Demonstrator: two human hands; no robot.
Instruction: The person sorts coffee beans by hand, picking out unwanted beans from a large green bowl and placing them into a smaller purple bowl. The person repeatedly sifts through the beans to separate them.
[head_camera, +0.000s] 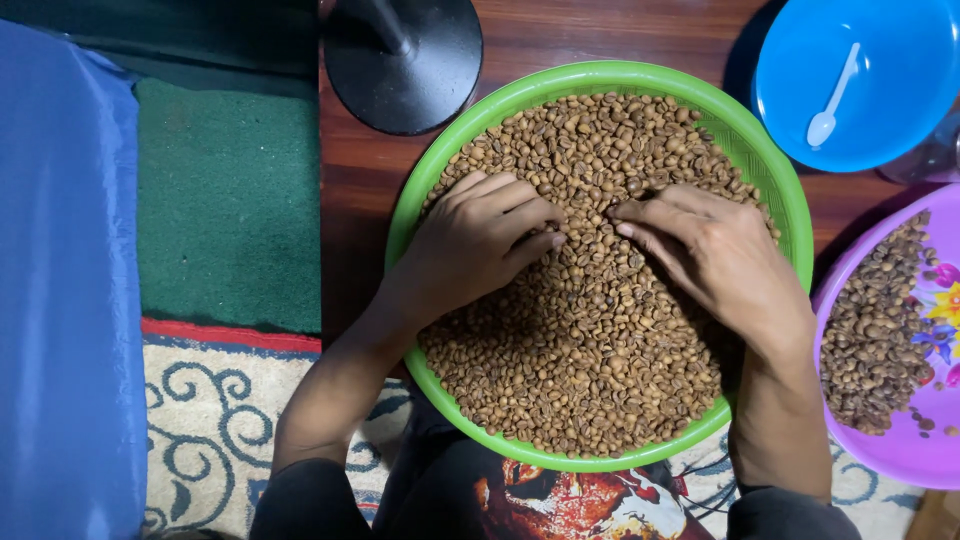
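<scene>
Both hands lie palm-down on a heap of brown beans (585, 350) filling a green basket (770, 165). The left hand (470, 245) rests flat, fingers loosely curled, gripping nothing. The right hand (715, 250) rests likewise, fingertips nearly meeting the left's at the heap's centre; whether it pinches a bean cannot be told. Beans lie under and around both hands.

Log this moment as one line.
left hand: on coffee beans | right hand: on beans | container: green basket | beside: purple plate, blue bowl
</scene>
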